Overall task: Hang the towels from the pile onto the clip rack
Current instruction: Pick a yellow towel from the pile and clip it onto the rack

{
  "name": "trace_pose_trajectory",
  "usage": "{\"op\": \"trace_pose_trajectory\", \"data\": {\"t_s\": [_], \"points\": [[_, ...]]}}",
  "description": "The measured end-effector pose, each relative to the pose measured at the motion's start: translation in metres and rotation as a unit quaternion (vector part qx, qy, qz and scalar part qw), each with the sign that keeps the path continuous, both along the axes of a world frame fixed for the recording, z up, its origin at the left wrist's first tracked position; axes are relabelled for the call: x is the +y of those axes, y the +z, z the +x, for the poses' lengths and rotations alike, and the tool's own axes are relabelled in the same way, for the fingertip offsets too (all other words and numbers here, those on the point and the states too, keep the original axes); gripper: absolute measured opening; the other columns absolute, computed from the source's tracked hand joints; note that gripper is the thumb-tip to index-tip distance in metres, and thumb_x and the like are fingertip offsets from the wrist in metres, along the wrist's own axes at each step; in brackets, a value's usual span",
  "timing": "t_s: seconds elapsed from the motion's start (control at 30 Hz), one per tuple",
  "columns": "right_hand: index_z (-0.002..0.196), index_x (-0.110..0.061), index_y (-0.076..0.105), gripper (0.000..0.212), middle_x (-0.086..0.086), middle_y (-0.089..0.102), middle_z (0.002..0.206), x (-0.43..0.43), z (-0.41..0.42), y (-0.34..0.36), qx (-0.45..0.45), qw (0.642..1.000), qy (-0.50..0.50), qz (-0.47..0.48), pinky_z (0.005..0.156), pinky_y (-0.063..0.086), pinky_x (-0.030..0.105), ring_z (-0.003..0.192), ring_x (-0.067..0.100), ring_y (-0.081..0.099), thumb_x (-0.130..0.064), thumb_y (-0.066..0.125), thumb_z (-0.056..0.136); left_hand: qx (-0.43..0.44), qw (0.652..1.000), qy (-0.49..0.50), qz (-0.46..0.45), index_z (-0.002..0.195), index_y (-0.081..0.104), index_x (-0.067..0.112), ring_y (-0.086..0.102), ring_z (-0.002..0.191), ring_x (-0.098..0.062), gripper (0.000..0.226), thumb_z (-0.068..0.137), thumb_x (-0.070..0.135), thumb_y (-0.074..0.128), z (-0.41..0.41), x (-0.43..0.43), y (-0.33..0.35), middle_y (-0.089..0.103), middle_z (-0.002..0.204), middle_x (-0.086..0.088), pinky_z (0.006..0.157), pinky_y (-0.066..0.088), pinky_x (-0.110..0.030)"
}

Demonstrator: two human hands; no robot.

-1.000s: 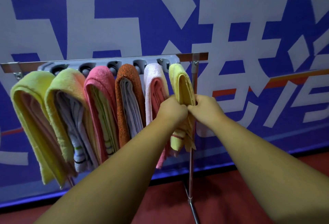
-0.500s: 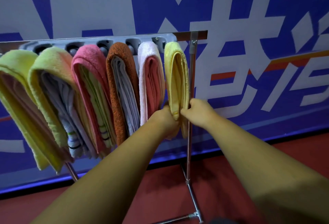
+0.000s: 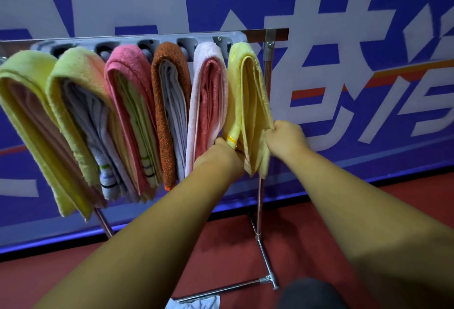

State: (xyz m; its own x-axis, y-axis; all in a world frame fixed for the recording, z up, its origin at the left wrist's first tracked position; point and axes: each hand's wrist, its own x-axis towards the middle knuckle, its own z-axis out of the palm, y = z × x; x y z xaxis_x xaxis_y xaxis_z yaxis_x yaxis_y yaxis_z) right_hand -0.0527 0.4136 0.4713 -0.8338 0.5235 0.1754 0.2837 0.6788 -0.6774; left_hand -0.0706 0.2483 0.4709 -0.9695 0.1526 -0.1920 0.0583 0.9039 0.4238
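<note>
A grey clip rack (image 3: 235,37) runs along a metal rail, and several folded towels hang from it side by side. The rightmost one is a yellow towel (image 3: 248,92). My left hand (image 3: 221,153) grips its lower left fold near an orange stripe. My right hand (image 3: 285,136) pinches its right edge low down. To the left hang a pale pink towel (image 3: 208,102), an orange towel (image 3: 164,117), a pink towel (image 3: 127,92) and two yellow-green towels (image 3: 73,92).
The rack's metal post (image 3: 260,200) and foot bar (image 3: 233,289) stand on a red floor. A blue and white banner wall (image 3: 356,38) is right behind. A bit of white cloth (image 3: 196,303) lies at the bottom edge beside a dark shape (image 3: 309,294).
Both hands have slid down the yellow towel from its middle to its lower part. The camera has tilted down, showing the rack's foot.
</note>
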Motion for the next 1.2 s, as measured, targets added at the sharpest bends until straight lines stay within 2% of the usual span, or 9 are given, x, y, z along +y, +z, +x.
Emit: {"op": "trace_pose_trajectory", "data": {"t_s": [0.07, 0.17, 0.3, 0.43, 0.5, 0.6, 0.83, 1.1, 1.2], "points": [[0.094, -0.018, 0.068, 0.022, 0.002, 0.065, 0.086, 0.002, 0.002, 0.002, -0.001, 0.999, -0.035, -0.009, 0.055, 0.038, 0.026, 0.072, 0.016, 0.059, -0.026, 0.049, 0.103, -0.035, 0.999, 0.016, 0.037, 0.135, 0.026, 0.016, 0.072, 0.101, -0.043, 0.075, 0.070, 0.041, 0.052, -0.002, 0.000, -0.001, 0.073, 0.109, -0.014, 0.095, 0.056, -0.059], [0.098, -0.015, 0.065, 0.020, 0.004, 0.065, 0.092, 0.005, 0.003, 0.005, 0.003, 0.999, -0.052, -0.002, 0.054, 0.036, 0.028, 0.073, 0.017, 0.057, -0.024, 0.048, 0.104, 0.025, 0.989, 0.052, 0.133, 0.118, 0.036, 0.016, 0.071, 0.100, -0.043, 0.042, 0.089, 0.041, 0.052, 0.004, 0.003, 0.003, 0.070, 0.111, -0.015, 0.093, 0.058, -0.056], [0.117, -0.021, 0.060, 0.019, 0.001, 0.065, 0.103, 0.005, 0.004, 0.010, 0.002, 0.999, 0.004, -0.049, 0.058, 0.040, 0.028, 0.080, 0.013, 0.058, -0.029, 0.054, 0.101, 0.109, 0.969, 0.033, 0.218, 0.129, 0.047, 0.002, 0.065, 0.113, -0.043, 0.041, 0.101, 0.032, 0.047, 0.005, 0.010, 0.008, 0.065, 0.128, -0.023, 0.094, 0.052, -0.043], [0.143, -0.037, 0.053, 0.052, -0.011, 0.069, 0.119, -0.006, -0.001, 0.015, 0.057, 0.980, 0.089, -0.168, 0.072, 0.050, 0.026, 0.099, 0.008, 0.065, -0.043, 0.065, 0.093, 0.128, 0.949, -0.048, 0.284, 0.120, 0.053, 0.016, 0.075, 0.081, -0.023, 0.034, 0.096, 0.040, 0.053, 0.004, 0.018, 0.013, 0.075, 0.102, -0.006, 0.076, 0.063, -0.038], [0.143, -0.043, 0.053, 0.054, -0.017, 0.070, 0.114, -0.010, -0.006, 0.017, 0.084, 0.971, 0.107, -0.195, 0.077, 0.051, 0.027, 0.099, 0.004, 0.066, -0.048, 0.068, 0.091, 0.155, 0.950, -0.068, 0.262, 0.119, 0.056, 0.016, 0.076, 0.076, -0.023, 0.027, 0.098, 0.033, 0.053, 0.001, 0.022, 0.011, 0.075, 0.096, -0.006, 0.069, 0.064, -0.040], [0.136, -0.050, 0.058, 0.045, -0.021, 0.070, 0.107, -0.011, -0.011, 0.018, 0.096, 0.967, 0.131, -0.195, 0.079, 0.050, 0.027, 0.099, 0.002, 0.065, -0.049, 0.068, 0.092, 0.182, 0.956, -0.063, 0.223, 0.121, 0.059, 0.013, 0.071, 0.093, -0.034, 0.026, 0.098, 0.023, 0.051, -0.005, 0.024, 0.009, 0.072, 0.106, -0.011, 0.083, 0.061, -0.047], [0.102, -0.029, 0.065, 0.016, -0.002, 0.070, 0.091, -0.005, -0.020, 0.013, 0.136, 0.983, 0.038, -0.117, 0.071, 0.057, 0.033, 0.084, 0.018, 0.068, -0.026, 0.050, 0.101, 0.218, 0.961, 0.022, 0.168, 0.101, 0.056, 0.018, 0.067, 0.105, -0.040, 0.009, 0.097, 0.025, 0.051, -0.016, 0.021, 0.005, 0.071, 0.111, -0.011, 0.081, 0.050, -0.042], [0.120, -0.041, 0.054, 0.031, -0.013, 0.068, 0.104, -0.001, -0.022, 0.014, 0.096, 0.982, 0.083, -0.141, 0.078, 0.057, 0.035, 0.097, 0.012, 0.067, -0.020, 0.056, 0.099, 0.196, 0.967, 0.010, 0.164, 0.094, 0.058, 0.022, 0.065, 0.084, -0.029, 0.030, 0.088, 0.051, 0.053, -0.020, 0.029, 0.005, 0.068, 0.089, 0.003, 0.074, 0.051, -0.039], [0.135, -0.048, 0.056, 0.043, -0.013, 0.072, 0.111, -0.002, -0.021, 0.014, 0.091, 0.974, 0.106, -0.176, 0.088, 0.061, 0.040, 0.102, 0.014, 0.070, -0.024, 0.057, 0.099, 0.194, 0.962, 0.011, 0.190, 0.100, 0.069, 0.024, 0.071, 0.088, -0.030, 0.050, 0.088, 0.066, 0.046, -0.023, 0.031, 0.011, 0.074, 0.090, 0.002, 0.083, 0.058, -0.042]]}}
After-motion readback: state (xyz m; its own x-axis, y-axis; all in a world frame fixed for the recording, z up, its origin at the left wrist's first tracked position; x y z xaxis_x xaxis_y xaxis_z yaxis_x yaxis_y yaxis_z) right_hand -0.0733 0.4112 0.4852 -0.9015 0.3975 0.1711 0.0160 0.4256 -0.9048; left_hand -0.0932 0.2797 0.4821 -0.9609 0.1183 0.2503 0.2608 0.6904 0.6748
